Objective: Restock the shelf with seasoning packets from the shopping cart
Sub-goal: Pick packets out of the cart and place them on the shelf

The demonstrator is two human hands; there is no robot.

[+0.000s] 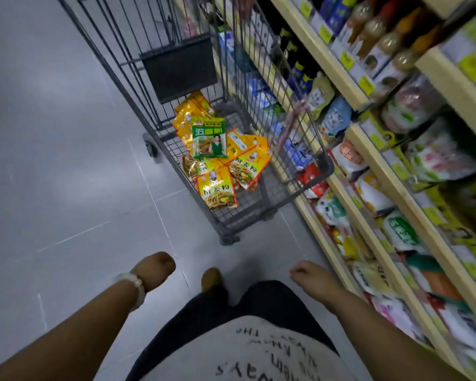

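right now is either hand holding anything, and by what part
Nothing is held. The left hand and right hand hang loosely curled above the floor, short of the cart; the packets lie untouched inside.

Green packet (209,138), on top of the pile in the cart (259,111): large white "五", following characters blurred.
Yellow packets (217,188), nearest the cart's front: "粉" ends a three-character line, the rest unclear.
Shirt (248,358), below the cart: upside-down dark letters, not legible.
Shelf tags (366,85), right of the cart: blurred.
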